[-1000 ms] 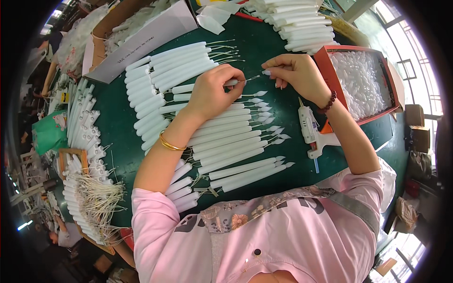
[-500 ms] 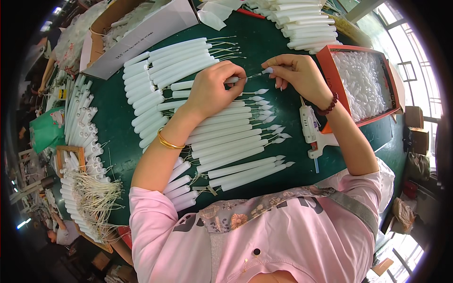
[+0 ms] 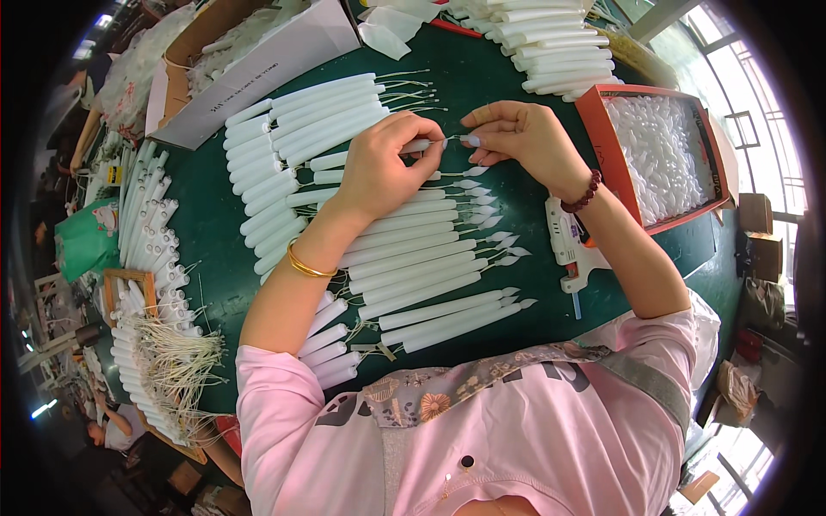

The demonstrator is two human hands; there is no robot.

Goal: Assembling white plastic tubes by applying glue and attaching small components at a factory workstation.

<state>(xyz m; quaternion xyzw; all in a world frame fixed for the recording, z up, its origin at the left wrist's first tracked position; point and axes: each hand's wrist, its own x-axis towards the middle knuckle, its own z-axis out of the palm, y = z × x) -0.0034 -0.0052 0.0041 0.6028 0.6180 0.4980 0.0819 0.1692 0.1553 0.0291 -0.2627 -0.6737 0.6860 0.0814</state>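
Two hands pinch nearly together over candle rows [image 3: 413,269]: left hand [image 3: 387,163] on a white candle tube [image 3: 327,161], right hand [image 3: 529,146] at its wire [image 3: 455,138] — apparently tip-fitting, calling for steady alignment; any tip is hidden.

Smooth, matt plastic-looking candles [image 3: 411,259]; glossy tabletop [image 3: 520,215]

A pink shirt [image 3: 533,439] is showing loose short sleeves [image 3: 280,383], and dark print [image 3: 578,377] is peeking out along its front. An apron [image 3: 482,383] is lying over it, patterned with flowers on grey, one bloom [image 3: 434,405] standing out orange; grey straps [image 3: 654,387] are running from its top corners. Near the shirt's neckline, a round black dot [image 3: 467,462] and a fine gold chain [image 3: 446,486] are showing. A gold bangle [image 3: 305,263] is circling the left forearm [image 3: 280,305], a dark red beaded bracelet [image 3: 587,194] the right wrist [image 3: 568,178].
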